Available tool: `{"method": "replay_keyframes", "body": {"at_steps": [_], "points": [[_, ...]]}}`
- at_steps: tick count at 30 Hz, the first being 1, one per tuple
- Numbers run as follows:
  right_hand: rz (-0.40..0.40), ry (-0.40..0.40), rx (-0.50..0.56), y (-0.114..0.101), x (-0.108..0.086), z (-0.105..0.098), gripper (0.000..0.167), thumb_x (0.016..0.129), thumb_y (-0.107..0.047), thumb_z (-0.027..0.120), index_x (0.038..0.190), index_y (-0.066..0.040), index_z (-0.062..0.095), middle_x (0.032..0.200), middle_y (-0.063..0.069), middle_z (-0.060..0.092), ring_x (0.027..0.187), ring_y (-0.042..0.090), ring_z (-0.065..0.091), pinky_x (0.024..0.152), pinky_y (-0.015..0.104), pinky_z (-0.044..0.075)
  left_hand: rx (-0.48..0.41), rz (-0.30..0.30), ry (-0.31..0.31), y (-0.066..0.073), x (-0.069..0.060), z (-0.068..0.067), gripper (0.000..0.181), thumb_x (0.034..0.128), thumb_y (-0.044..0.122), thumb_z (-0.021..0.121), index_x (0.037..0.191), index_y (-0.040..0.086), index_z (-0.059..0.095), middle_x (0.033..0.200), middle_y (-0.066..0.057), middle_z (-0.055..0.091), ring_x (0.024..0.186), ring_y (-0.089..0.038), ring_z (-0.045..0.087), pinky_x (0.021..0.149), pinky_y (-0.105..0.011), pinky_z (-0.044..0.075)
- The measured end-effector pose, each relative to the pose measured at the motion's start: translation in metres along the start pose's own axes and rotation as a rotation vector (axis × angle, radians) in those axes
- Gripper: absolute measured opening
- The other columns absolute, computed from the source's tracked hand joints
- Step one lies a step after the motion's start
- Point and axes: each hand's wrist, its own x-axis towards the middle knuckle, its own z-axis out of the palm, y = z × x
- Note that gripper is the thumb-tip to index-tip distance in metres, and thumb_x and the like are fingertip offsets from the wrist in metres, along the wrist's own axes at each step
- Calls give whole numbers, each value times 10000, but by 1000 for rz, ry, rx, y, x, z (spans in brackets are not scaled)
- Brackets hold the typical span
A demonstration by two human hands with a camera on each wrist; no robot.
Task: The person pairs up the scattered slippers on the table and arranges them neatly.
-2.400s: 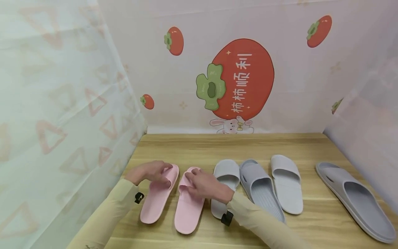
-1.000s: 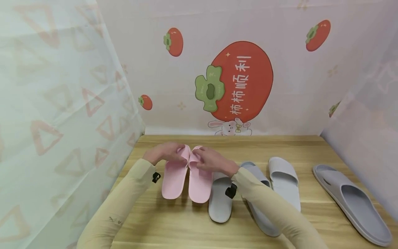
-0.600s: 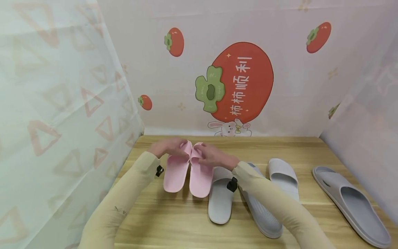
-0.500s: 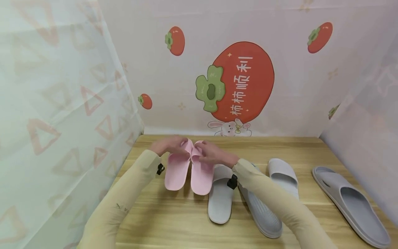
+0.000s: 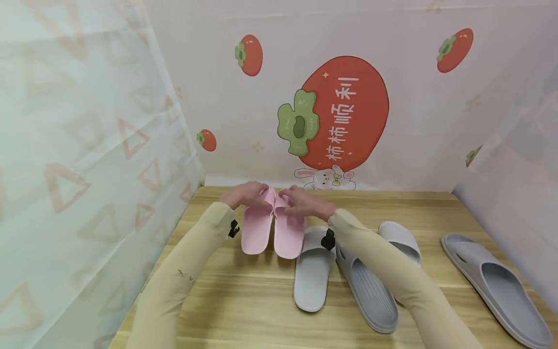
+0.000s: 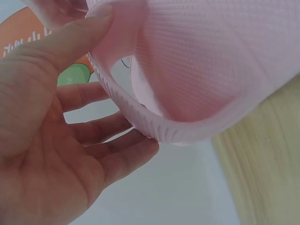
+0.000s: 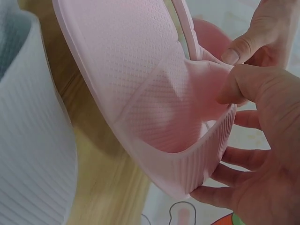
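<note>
Pink on both sides: the left hand point(image 5: 249, 195) pinches the left pink slipper point(image 5: 256, 231) by its toe end, the right hand point(image 5: 305, 201) pinches the right pink slipper point(image 5: 288, 238) likewise. They're side by side, toes toward the back wall point(image 5: 244, 106), long axes running nearward from the grips; the light grey slipper point(image 5: 311, 281) lies nearer the right hand.

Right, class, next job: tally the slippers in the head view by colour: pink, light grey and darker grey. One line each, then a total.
Pink slippers: 2
Light grey slippers: 2 (one partly hidden behind the right sleeve)
Darker grey slippers: 2
Total: 6
</note>
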Motion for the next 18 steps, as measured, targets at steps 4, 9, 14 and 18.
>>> {"method": "replay_keyframes", "body": {"at_steps": [4,9,14,18], "points": [[3,1,-29,6,6,-1,552,881,-302,686,1374,-105,535,1120,143,569,960,233,535,802,374,490,-10,0,8,-1,8,-1,748,864,398,700,1462,40,431,1425,-175,532,1309,-313,509,1096,-439,414],[10,4,-26,13,14,-1,562,880,-320,697,1372,-100,539,1140,149,579,992,240,537,843,392,488,-16,5,15,-3,17,-1,753,857,349,711,1465,14,419,1445,-202,507,1343,-339,479,1117,-450,392],[11,2,-3,18,22,-1,557,877,-323,699,1363,-94,550,1134,153,595,1005,251,537,843,401,485,-60,2,17,-6,24,3,747,860,299,711,1476,14,399,1461,-205,489,1342,-337,480,1118,-447,394],[28,19,7,24,26,-2,561,874,-314,703,1364,-90,547,1151,153,600,1014,253,540,854,406,484,-103,9,46,-6,30,3,675,859,270,712,1434,22,460,1403,-195,544,1275,-326,535,1075,-446,438]]}}
